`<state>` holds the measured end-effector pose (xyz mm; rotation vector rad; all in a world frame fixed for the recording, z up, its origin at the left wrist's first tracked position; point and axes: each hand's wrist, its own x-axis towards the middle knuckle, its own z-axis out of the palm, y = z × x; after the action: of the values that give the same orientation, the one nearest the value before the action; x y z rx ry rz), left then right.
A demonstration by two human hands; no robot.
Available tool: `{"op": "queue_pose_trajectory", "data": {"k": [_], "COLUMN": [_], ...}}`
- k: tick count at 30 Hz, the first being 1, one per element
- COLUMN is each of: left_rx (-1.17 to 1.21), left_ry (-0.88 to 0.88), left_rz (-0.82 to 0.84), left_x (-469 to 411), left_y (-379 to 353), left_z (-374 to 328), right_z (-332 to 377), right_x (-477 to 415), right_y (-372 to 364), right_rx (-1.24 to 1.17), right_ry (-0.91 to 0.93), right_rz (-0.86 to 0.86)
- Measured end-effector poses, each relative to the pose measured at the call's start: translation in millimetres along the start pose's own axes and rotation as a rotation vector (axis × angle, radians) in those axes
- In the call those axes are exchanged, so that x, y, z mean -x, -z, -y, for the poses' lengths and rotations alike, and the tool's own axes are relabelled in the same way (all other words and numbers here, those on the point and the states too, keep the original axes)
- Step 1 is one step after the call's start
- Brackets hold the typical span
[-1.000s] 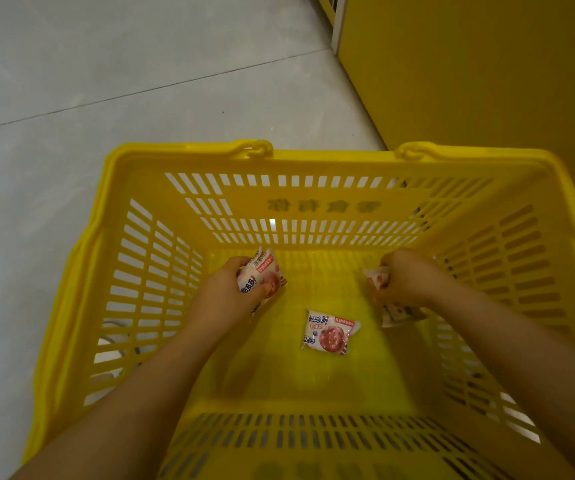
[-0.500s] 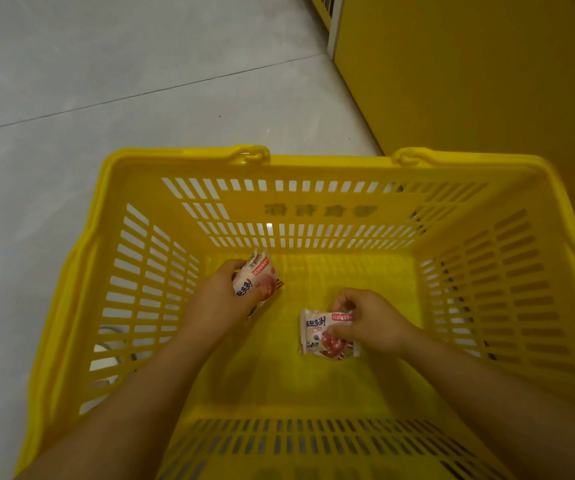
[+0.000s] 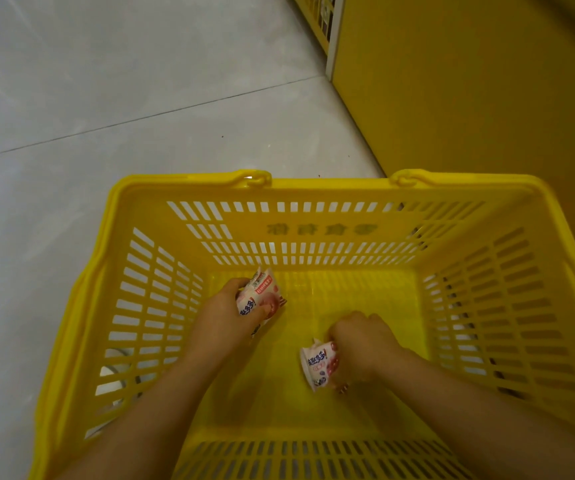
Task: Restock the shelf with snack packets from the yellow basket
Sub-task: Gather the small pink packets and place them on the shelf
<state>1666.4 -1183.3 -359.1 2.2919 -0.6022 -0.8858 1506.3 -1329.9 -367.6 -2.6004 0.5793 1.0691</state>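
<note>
**Both hands are collecting packets at the basket floor**

The person is reaching both arms down into the yellow slatted plastic basket (image 3: 331, 184). The basket is standing on the pale grey tiled floor (image 3: 106, 98), just beside the yellow side panel (image 3: 469, 98) of the shelf unit.

The left hand (image 3: 223, 315) is gripping a small bunch of white-and-pink foil snack packets (image 3: 262, 296) near the basket's far left corner. Its fingers are curled round the bunch and its thumb is lying across the printed face. The number of packets in the bunch cannot be told.

The right hand (image 3: 362, 348) is clamping curled fingers on a single white-and-pink packet (image 3: 317, 365), low over the middle of the basket floor. The packet is bending under the squeeze. Whether a second one is lying beneath the palm cannot be told.

Judgement: the step in hand is the pick-up, and these packets are not yet going onto the shelf. To do it well, the right hand should be taking its packet flat across the faces or by a sealed edge, not crushing the filled middle. The hold should be secure before lifting. Both hands should then be rising straight up, clear of the slatted walls and the rim handles, since a snagged corner could pull a packet loose.

The shelf's open front (image 3: 315, 19) is barely showing at the upper edge, so the placement spot cannot be judged.
</note>
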Motion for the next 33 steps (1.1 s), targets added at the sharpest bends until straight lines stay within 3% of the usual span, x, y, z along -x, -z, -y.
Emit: {"op": "queue_pose_trajectory", "data": {"k": [4,9,11,14,16,27,30,33], "left_rx": [0.003,-0.012,0.0,0.011,-0.001,-0.013,0.004,0.061], "left_ry": [0.001,-0.004,-0.01,-0.01,-0.01,0.002,0.004,-0.037], "left_rz": [-0.011,-0.007,-0.012,-0.015,-0.009,0.004,0.008,0.015], "left_x": [-1,0,-1,-2,-2,-1,0,6], "left_y": [0,0,1,-1,-2,-4,-4,-3], "left_z": [0,1,1,1,1,0,-5,-20], "right_z": [0,0,-3,-9,-12,-28,-29,-31], "right_x": [3,9,7,-1,-5,-14,-17,-4], "right_y": [7,11,18,31,29,-16,2,29], "right_rx": [0.082,-0.133,-0.145,0.056,0.135,-0.041,-0.219,-0.435], "right_ry": [0.049,0.13,0.097,0.021,0.02,0.14,0.101,0.072], "right_rz": [-0.043,0.021,-0.086,-0.413,-0.525,-0.482,-0.361,-0.405]}}
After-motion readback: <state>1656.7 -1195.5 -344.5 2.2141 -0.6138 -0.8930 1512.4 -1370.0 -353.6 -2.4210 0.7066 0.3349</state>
